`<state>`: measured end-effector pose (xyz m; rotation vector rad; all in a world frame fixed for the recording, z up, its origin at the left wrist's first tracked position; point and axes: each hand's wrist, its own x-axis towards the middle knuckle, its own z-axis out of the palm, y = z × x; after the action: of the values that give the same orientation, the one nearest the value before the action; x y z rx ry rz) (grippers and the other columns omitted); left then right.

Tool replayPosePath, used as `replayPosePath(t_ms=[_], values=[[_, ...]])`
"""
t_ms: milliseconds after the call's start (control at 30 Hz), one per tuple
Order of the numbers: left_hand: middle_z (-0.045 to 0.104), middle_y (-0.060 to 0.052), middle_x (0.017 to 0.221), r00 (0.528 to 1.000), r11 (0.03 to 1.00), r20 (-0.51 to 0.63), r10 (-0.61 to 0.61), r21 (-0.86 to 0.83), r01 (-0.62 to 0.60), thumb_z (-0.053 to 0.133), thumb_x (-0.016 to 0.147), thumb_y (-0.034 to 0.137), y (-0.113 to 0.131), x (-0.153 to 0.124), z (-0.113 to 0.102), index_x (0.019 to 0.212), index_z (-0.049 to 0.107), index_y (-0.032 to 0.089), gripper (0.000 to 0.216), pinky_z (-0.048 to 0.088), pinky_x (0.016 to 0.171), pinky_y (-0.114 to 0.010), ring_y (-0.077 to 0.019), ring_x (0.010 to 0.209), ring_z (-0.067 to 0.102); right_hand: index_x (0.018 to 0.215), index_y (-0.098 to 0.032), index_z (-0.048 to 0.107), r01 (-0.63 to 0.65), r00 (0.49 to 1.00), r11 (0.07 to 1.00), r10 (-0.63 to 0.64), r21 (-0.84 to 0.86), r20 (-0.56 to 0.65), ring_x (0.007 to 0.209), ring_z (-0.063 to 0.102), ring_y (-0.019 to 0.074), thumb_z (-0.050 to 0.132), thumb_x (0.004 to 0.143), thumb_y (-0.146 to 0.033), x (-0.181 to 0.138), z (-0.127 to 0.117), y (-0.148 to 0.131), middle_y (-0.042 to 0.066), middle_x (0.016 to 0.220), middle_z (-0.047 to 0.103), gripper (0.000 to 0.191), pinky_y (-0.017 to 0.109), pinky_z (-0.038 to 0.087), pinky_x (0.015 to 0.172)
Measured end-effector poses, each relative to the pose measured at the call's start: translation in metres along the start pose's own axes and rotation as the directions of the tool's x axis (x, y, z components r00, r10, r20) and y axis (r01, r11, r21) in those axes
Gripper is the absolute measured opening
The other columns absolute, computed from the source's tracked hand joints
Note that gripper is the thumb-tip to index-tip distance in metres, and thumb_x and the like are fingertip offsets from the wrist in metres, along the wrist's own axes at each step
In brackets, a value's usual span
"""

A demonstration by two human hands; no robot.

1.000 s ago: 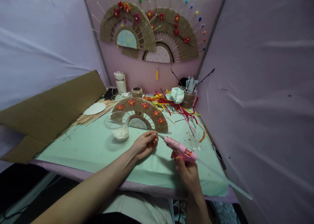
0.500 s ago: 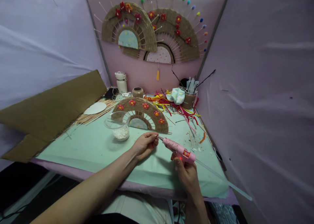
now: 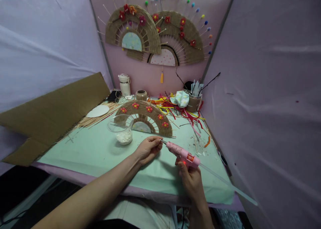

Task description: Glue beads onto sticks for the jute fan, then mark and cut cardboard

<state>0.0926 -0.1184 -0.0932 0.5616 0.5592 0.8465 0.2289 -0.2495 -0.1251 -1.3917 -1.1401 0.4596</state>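
Observation:
My right hand (image 3: 191, 179) grips a pink glue gun (image 3: 182, 153), its metal tip pointed left at my left hand's fingertips. A clear glue stick trails from the gun's back toward the lower right. My left hand (image 3: 148, 148) rests on the green table cover, fingers pinched on something too small to make out, right at the gun's tip. Just behind both hands lies a jute-wrapped half-circle fan (image 3: 144, 117) with small red flowers. A clear cup of white beads (image 3: 122, 130) stands left of the fan.
A cardboard sheet (image 3: 54, 113) leans at the left. Skewers, a white disc (image 3: 97, 111), a white bottle (image 3: 124, 84), a twine spool (image 3: 141, 95), coloured pipe cleaners (image 3: 175, 110) and a holder of sticks (image 3: 194, 96) crowd the back. Two finished fans (image 3: 155, 34) hang on the wall.
The glue gun's tip has edged a little left, closer to my left fingertips. Both hands otherwise stay where they were.

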Motion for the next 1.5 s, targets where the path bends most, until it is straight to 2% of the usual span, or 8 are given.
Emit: replayPosePath(t_ms=[167,300,500,700,1100,1500], values=[[0.065,-0.005,0.060,1.000,1.000,-0.011,0.004,-0.012,-0.004,0.094,0.042,0.015,0.0001,-0.0002,0.0003,0.067,0.070,0.003,0.037,0.051,0.057,-0.013,-0.0062,0.054,0.059,0.069,-0.017,0.066,-0.016,1.000,1.000,0.016,0.018,-0.004,0.051,0.046,0.0157,0.054,0.085,-0.056,0.0001,0.0003,0.0006,0.000,0.049,0.048,0.045,0.026,0.041,0.049],[0.064,-0.004,0.060,1.000,1.000,-0.015,0.007,0.002,-0.007,0.091,0.048,0.012,-0.0001,-0.0001,0.0007,0.067,0.069,0.003,0.031,0.050,0.057,-0.013,-0.0056,0.054,0.058,0.074,-0.017,0.069,-0.038,0.999,0.999,0.038,0.034,-0.011,0.052,0.047,0.0164,0.055,0.084,-0.059,-0.0002,0.0008,0.0021,0.000,0.049,0.048,0.046,0.026,0.041,0.048],[0.064,-0.004,0.059,1.000,1.000,-0.014,0.001,0.005,-0.001,0.091,0.048,0.011,0.0002,-0.0003,0.0011,0.067,0.069,0.004,0.030,0.050,0.056,-0.014,-0.0057,0.053,0.058,0.086,-0.015,0.073,-0.044,0.999,0.999,0.045,0.032,-0.006,0.050,0.046,0.0160,0.055,0.084,-0.061,-0.0008,0.0007,0.0038,0.000,0.049,0.048,0.050,0.026,0.040,0.048],[0.064,-0.004,0.060,1.000,1.000,-0.005,0.008,0.007,-0.008,0.090,0.050,0.012,-0.0006,-0.0004,0.0000,0.068,0.070,0.004,0.028,0.050,0.057,-0.014,-0.0057,0.053,0.058,0.087,-0.013,0.073,-0.028,1.000,0.999,0.028,0.021,-0.007,0.049,0.045,0.0158,0.053,0.085,-0.062,0.0007,0.0004,-0.0028,-0.001,0.048,0.046,0.052,0.026,0.039,0.047],[0.064,-0.003,0.060,1.000,1.000,-0.019,0.001,0.011,-0.001,0.088,0.054,0.009,0.0001,-0.0010,0.0010,0.066,0.070,0.005,0.023,0.050,0.058,-0.014,-0.0056,0.054,0.057,0.074,-0.016,0.069,-0.028,0.999,0.999,0.029,0.020,-0.017,0.051,0.048,0.0168,0.054,0.084,-0.060,-0.0006,0.0013,0.0019,0.001,0.048,0.049,0.048,0.026,0.041,0.048],[0.064,-0.003,0.057,1.000,1.000,0.011,0.009,-0.006,-0.009,0.093,0.042,0.017,0.0009,-0.0018,0.0010,0.066,0.071,0.005,0.035,0.050,0.055,-0.012,-0.0051,0.052,0.057,0.075,-0.016,0.070,-0.039,0.999,0.999,0.039,0.037,-0.004,0.052,0.048,0.0174,0.056,0.083,-0.058,0.0007,0.0006,-0.0024,0.000,0.047,0.046,0.046,0.027,0.041,0.050]])
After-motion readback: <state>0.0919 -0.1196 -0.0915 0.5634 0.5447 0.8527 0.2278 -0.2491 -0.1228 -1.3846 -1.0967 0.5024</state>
